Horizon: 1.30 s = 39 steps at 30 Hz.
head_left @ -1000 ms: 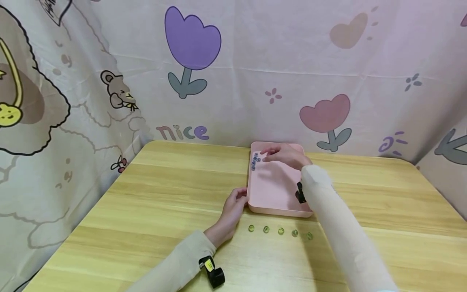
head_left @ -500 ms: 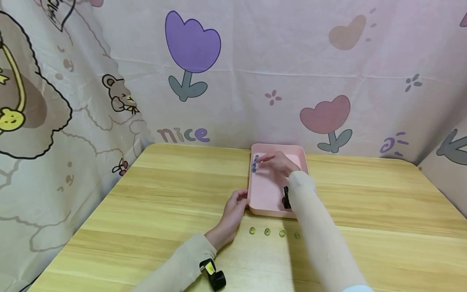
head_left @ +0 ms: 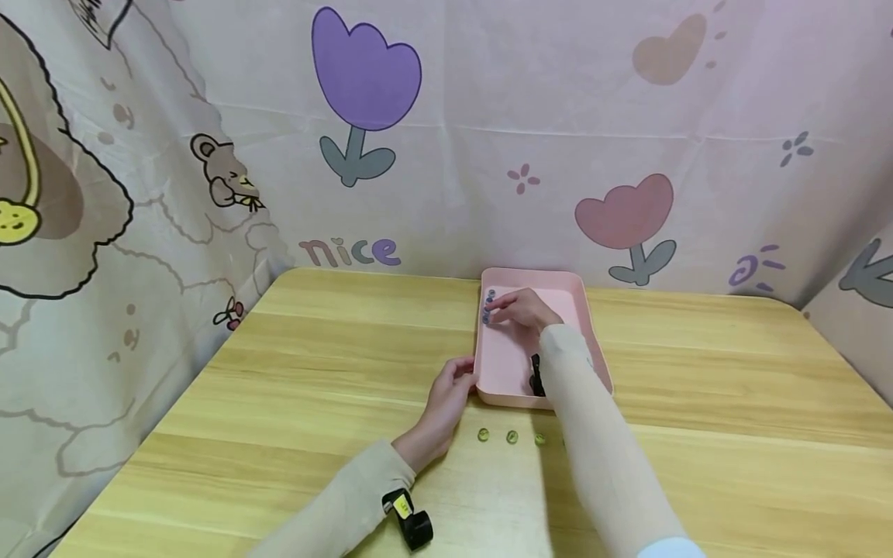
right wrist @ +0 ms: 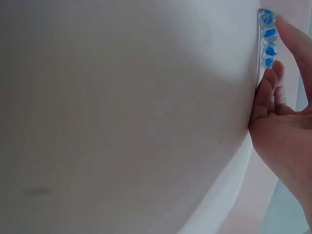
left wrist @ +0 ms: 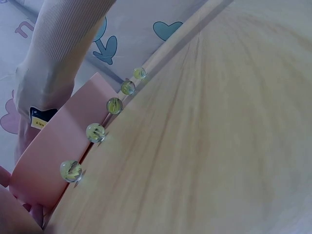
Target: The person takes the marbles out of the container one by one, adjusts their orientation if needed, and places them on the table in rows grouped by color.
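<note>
Head view: on a pale wood-grain table point(head_left: 349, 372) backed by cartoon-printed fabric point(head_left: 474, 101), a shallow pink tray point(head_left: 502, 360) is touched by the relaxed left hand point(head_left: 443, 407); glassy blue marbles point(right wrist: 269, 34) along its left wall are flanked by the half-spread right hand point(head_left: 525, 308).
</note>
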Motion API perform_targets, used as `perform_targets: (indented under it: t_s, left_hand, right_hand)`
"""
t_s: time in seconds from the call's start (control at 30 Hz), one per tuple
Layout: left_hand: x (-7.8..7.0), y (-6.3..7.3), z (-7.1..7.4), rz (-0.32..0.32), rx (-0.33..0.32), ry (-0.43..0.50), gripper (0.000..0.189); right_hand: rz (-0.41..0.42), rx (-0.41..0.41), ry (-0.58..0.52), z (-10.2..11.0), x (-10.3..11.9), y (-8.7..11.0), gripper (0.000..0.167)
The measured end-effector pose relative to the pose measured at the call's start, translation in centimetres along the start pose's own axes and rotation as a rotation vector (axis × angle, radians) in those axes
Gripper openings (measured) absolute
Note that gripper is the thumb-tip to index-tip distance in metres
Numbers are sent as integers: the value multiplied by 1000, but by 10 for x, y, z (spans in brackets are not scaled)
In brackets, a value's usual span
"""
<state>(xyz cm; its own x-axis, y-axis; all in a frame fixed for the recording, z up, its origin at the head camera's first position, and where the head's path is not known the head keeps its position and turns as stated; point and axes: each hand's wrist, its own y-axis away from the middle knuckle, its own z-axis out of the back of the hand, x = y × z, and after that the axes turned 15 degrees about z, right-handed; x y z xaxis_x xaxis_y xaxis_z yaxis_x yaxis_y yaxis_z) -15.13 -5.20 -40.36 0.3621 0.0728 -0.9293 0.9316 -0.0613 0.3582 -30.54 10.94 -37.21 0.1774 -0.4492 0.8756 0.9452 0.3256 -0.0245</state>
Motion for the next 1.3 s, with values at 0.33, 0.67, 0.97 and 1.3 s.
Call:
perform_targets:
  t_s: [0.33, 0.67, 0.97, 1.3]
  left_hand:
    - [-1, -1, -1, 2, -5, 5, 37]
    - [-2, -2, -1, 1, -9, 11, 37]
    - [-2, -1, -1, 11, 3, 11, 38]
    - [-2, -2, -1, -9, 11, 3, 38]
  right_hand:
    - [-7, -21, -10, -4, 0, -1, 27]
    - [-25, -25, 47, -7, 1, -5, 20]
    - [29, -28, 77, -11, 0, -2, 22]
    - [47, -19, 92, -8, -2, -2, 23]
